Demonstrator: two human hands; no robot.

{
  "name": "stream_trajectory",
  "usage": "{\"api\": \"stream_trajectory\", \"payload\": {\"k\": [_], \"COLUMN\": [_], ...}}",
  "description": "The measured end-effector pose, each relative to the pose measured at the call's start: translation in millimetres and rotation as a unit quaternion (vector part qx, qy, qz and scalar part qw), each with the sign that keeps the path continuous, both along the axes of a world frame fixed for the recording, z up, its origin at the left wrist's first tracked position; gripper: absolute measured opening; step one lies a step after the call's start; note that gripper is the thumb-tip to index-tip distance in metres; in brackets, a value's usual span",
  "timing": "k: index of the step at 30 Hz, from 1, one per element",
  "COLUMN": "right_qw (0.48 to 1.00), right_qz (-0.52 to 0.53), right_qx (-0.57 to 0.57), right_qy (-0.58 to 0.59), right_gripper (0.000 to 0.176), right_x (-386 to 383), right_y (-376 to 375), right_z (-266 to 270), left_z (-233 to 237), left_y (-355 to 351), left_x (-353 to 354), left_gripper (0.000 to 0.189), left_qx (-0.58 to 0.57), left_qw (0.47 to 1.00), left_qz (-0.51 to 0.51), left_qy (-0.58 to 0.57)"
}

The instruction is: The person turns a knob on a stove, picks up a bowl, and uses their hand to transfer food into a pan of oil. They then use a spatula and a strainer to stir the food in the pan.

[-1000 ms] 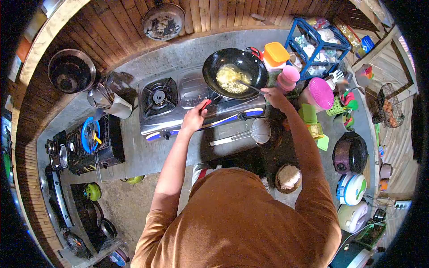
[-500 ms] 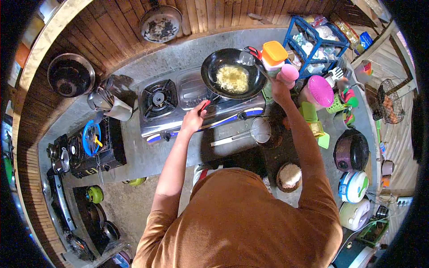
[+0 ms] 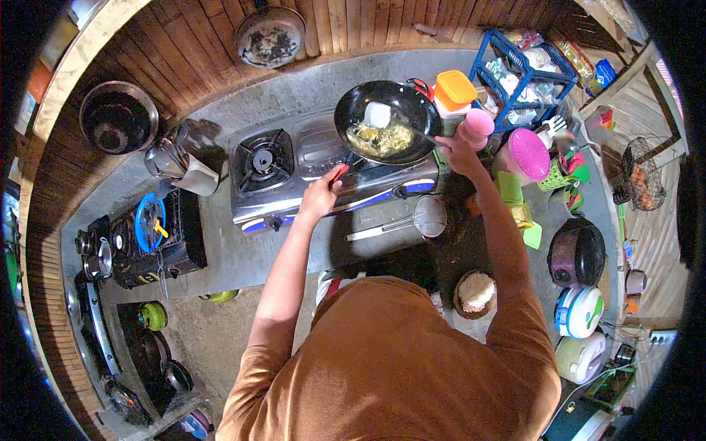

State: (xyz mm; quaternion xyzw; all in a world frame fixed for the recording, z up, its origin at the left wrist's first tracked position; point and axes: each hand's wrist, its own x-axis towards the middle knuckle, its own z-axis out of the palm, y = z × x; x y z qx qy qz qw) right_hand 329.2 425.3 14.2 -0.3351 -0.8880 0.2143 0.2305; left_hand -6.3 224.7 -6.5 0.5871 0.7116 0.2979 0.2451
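On the stove (image 3: 279, 173), your left hand (image 3: 320, 197) keeps a tight grip on the handle (image 3: 340, 173) of the wok (image 3: 404, 99), and your right hand (image 3: 456, 151) has a tight grip on the spatula (image 3: 377, 114). The yellow food (image 3: 382, 138) looks only half cooked.

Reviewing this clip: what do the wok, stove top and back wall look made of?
Wok: dark metal, probably steel or iron; black with a dull sheen. Stove top: likely stainless steel; bright reflective grey. Wall: wood; narrow brown planks with visible seams.
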Motion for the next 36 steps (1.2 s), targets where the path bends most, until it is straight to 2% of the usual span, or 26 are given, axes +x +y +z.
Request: {"api": "stream_trajectory", "payload": {"k": [2,3,5,6,8,9,10,11,12,14,15,17,18,20,24,26,29,33,35,36], "right_qw": [0.976,0.976,0.953,0.953,0.938,0.938,0.919,0.872,0.872,0.973,0.973,0.989,0.989,0.994,0.996,0.960,0.954,0.941,0.942,0.943], "right_qz": [-0.135,-0.136,-0.154,-0.155,-0.209,-0.209,-0.161,-0.108,-0.107,-0.071,-0.071,-0.034,-0.034,-0.049,-0.081,-0.196,-0.209,-0.211,-0.090,-0.091], "right_qx": [0.050,0.049,0.178,0.178,0.096,0.096,0.261,0.419,0.419,0.158,0.158,-0.040,-0.040,-0.080,0.006,0.089,0.147,0.178,0.234,0.234], "right_qy": [-0.163,-0.164,-0.192,-0.192,-0.260,-0.261,-0.248,-0.228,-0.228,-0.150,-0.150,-0.137,-0.137,-0.057,-0.043,-0.177,-0.159,-0.195,-0.221,-0.220], "right_gripper": [0.034,0.034,0.036,0.036,0.039,0.039,0.037,0.035,0.035,0.030,0.030,0.027,0.027,0.028,0.026,0.031,0.031,0.030,0.027,0.027], "right_x": [4,10,22,22,18,24,33,40,42,45,38,16,16,12,3,0,14,17,25,21], "right_y": [-3,-2,-1,-7,-23,-23,-20,-16,-13,-4,-11,-36,-37,-36,-39,-38,-19,-12,-2,-4], "right_z": [8,3,-9,-1,24,15,1,-13,-18,-25,-13,29,24,10,15,18,-12,-23,-45,-40], "left_z": [1,1,2,2,3,4,5,6,7,9,13,12,11,8,6,2,0,4,4,5], "left_y": [0,0,0,0,0,0,-1,-1,-1,-1,-1,-1,-1,0,0,0,0,-1,-1,-1], "left_x": [0,0,0,0,1,1,2,2,2,2,3,3,3,1,1,0,-1,0,0,0], "left_gripper": [0.042,0.042,0.042,0.042,0.042,0.042,0.042,0.042,0.042,0.042,0.042,0.043,0.042,0.041,0.042,0.042,0.043,0.043,0.043,0.043], "left_qx": [-0.007,-0.012,-0.016,-0.010,-0.004,-0.009,-0.013,-0.014,-0.008,-0.002,-0.016,-0.030,-0.030,-0.030,-0.028,-0.019,0.018,-0.002,0.006,0.000], "left_qw": [1.000,1.000,1.000,1.000,1.000,1.000,1.000,1.000,1.000,1.000,1.000,1.000,1.000,1.000,1.000,1.000,1.000,1.000,1.000,1.000], "left_qz": [-0.001,0.001,0.001,0.002,0.004,0.004,0.004,0.005,0.003,0.001,0.002,0.002,0.000,-0.001,0.003,0.001,-0.007,-0.001,-0.004,-0.006], "left_qy": [-0.001,-0.002,-0.002,-0.001,-0.002,0.000,0.001,0.001,0.001,0.001,0.004,0.007,0.002,-0.002,-0.003,-0.003,0.009,0.006,0.005,0.002]}}
